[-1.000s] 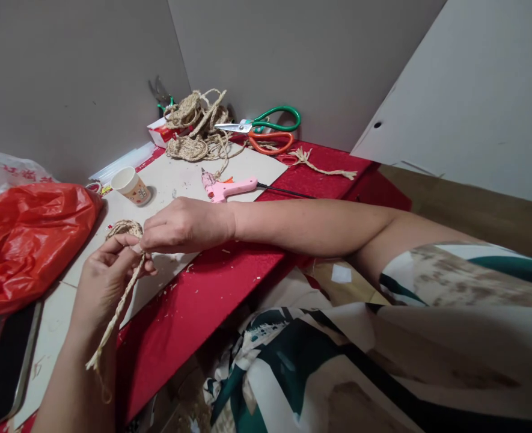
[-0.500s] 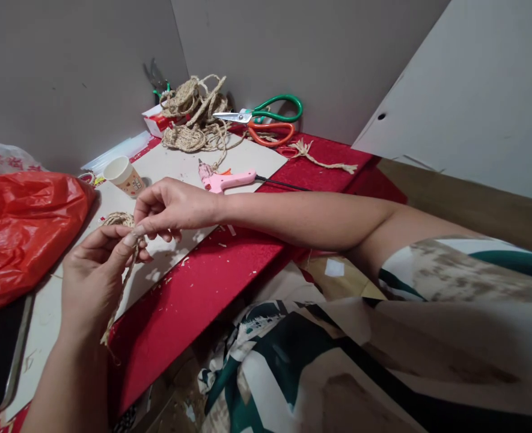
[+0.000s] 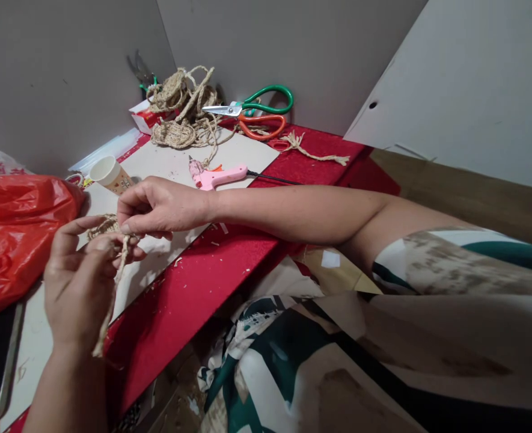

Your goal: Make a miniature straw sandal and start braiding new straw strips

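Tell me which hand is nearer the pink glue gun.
Right. The right hand sits just short of the pink glue gun, near its nozzle; the left hand is farther down and left, both pinching the braided cord.

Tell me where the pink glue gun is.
In the head view, the pink glue gun lies on the pale board just beyond the right hand, in front of the jute rope pile.

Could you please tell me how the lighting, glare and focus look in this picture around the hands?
Head view: soft, even light; the right hand casts a faint shadow on the pale board; the red plastic bag shows bright glare; the left hand and jute braid look sharp; wide-lens distortion tilts the wall edges.
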The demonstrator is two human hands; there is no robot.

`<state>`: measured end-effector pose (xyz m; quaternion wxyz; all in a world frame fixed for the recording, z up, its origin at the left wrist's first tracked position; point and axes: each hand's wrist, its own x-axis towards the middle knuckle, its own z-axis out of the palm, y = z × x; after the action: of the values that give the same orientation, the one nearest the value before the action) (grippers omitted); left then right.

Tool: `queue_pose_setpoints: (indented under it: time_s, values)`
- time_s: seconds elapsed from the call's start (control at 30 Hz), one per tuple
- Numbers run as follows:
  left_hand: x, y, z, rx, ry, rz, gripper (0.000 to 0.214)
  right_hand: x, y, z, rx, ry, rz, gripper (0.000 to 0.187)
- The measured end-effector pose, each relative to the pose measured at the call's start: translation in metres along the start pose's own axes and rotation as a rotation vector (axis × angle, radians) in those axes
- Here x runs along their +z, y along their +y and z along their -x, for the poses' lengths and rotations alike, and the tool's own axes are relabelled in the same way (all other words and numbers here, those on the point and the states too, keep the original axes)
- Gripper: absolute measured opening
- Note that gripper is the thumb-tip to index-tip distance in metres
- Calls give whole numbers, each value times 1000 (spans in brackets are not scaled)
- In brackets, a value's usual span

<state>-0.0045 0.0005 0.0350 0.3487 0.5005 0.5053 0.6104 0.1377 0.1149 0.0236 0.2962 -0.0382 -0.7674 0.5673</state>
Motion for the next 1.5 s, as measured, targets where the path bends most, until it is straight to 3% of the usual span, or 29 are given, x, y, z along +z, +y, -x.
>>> queue_pose_setpoints:
  time_s: [0.13,0.27,0.57,0.8,1.17,1.27,1.4,1.5]
  values:
    - [-3,-1,-2,-124,17,27,19,1,6,-3,-139,144,83,10]
    - [0,-6,-1,-180,22,-33,17,5,9,-1,-220,161,103,9]
    - [9,-1,5,-112,154,-27,16,11,9,-3,-76,192,-95,13]
    - [9,-5,8,-47,252,-175,19,13,5,-1,65,116,-249,19]
    - [9,1,4,-207,261,-20,17,7,8,-5,-33,282,-49,19]
    - [5,3,2,-265,227,11,17,0,9,-4,-179,195,-60,9]
    - [0,3,0,-313,96,53,19,-7,3,-1,-288,-35,46,20]
    - [-1,4,0,-338,40,56,22,-12,3,-1,-330,-89,104,17]
